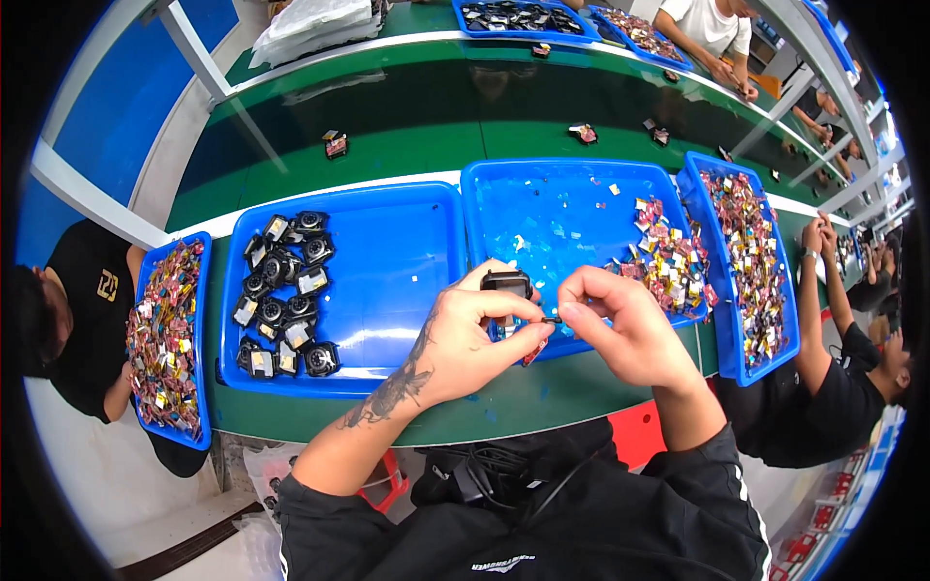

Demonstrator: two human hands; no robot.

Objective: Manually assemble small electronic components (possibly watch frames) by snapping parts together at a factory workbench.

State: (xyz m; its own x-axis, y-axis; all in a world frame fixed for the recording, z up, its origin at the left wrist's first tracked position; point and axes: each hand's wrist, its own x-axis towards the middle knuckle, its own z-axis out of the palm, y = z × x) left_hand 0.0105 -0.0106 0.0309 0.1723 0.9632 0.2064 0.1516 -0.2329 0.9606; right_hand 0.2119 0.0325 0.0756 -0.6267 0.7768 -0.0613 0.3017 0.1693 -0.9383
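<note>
My left hand (pixel 484 329) is closed around a black watch-like case (pixel 507 283), held upright above the front edge of the middle blue tray. A small red piece (pixel 535 351), like a bit of circuit board, hangs just below my left thumb. My right hand (pixel 625 329) comes in from the right with thumb and forefinger pinched by the left fingertips. A thin dark bit (pixel 550 320) shows between the two hands. What exactly the right fingers grip is too small to tell.
Several black cases with pale labels (pixel 274 312) fill the left side of a blue tray (pixel 387 380). The middle tray (pixel 572 174) holds film scraps and small red-yellow boards (pixel 668 254). Board-filled trays stand at far left (pixel 172 339) and right (pixel 746 281). Beyond runs a green belt (pixel 417 126). Co-workers sit on both sides.
</note>
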